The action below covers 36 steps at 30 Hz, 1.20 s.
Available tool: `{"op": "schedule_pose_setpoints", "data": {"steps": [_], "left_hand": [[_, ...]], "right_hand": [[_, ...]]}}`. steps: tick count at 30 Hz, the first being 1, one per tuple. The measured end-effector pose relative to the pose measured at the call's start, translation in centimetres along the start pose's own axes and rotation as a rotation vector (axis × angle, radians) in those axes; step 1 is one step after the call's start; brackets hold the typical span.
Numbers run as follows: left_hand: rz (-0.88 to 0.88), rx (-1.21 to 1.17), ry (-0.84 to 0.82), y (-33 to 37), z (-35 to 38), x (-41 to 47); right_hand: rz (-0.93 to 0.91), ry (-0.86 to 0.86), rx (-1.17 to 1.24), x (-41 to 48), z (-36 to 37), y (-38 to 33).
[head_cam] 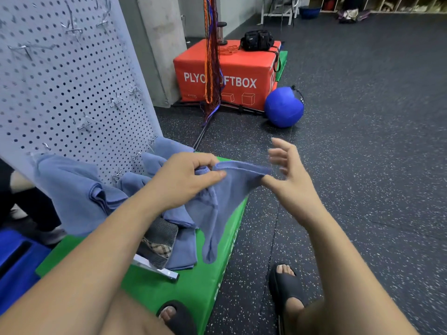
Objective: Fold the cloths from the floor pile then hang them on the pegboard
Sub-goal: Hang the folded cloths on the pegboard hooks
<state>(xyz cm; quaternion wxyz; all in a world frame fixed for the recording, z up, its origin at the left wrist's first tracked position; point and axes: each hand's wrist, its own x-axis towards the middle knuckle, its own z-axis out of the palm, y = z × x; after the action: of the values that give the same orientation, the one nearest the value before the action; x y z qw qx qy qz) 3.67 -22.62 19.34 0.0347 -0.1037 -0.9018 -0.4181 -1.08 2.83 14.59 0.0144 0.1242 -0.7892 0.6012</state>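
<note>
The left hand (186, 180) is pinching a blue cloth (232, 189) in curled fingers above the green box (217, 238). The right hand (290, 175) is spreading its fingers, released, at the cloth's other end. Folded cloths (70, 189) are hanging on the pegboard (60, 81).
</note>
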Motion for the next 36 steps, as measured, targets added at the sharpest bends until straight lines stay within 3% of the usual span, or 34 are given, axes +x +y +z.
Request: {"op": "schedule_pose_setpoints", "data": {"steps": [4,9,15,17,20,25,28,31,36], "left_hand": [[0.025,0.054,-0.098,-0.2,0.9,0.1],[-0.008,0.025,-0.149,-0.5,1.1,0.1],[-0.105,-0.053,-0.236,0.3,0.0,-0.9],[-0.134,0.028,-0.278,0.5,-0.1,-1.2],[-0.08,0.147,-0.29,0.7,0.2,-1.1],[0.072,0.138,-0.316,1.8,1.5,-0.9],[0.053,0.079,-0.398,2.4,1.7,-1.1],[0.02,0.104,-0.327,1.7,0.0,-1.0],[-0.07,0.164,-0.101,-0.6,-2.5,-1.1]], "right_hand": [[-0.257,-0.284,-0.188,-0.7,0.6,-1.7],[-0.195,-0.377,-0.248,-0.8,2.3,-1.5],[-0.161,-0.265,-0.43,-0.2,1.0,-1.6],[-0.112,-0.201,-0.5,-0.2,0.7,-1.5],[-0.065,-0.126,-0.508,-0.3,0.8,-1.2],[-0.073,-0.169,-0.47,-0.2,1.2,-0.7],[-0.079,-0.05,-0.468,0.2,1.3,-0.3],[-0.07,0.047,-0.407,0.8,0.8,0.1],[-0.092,0.011,-0.268,1.1,-0.9,0.6]]}}
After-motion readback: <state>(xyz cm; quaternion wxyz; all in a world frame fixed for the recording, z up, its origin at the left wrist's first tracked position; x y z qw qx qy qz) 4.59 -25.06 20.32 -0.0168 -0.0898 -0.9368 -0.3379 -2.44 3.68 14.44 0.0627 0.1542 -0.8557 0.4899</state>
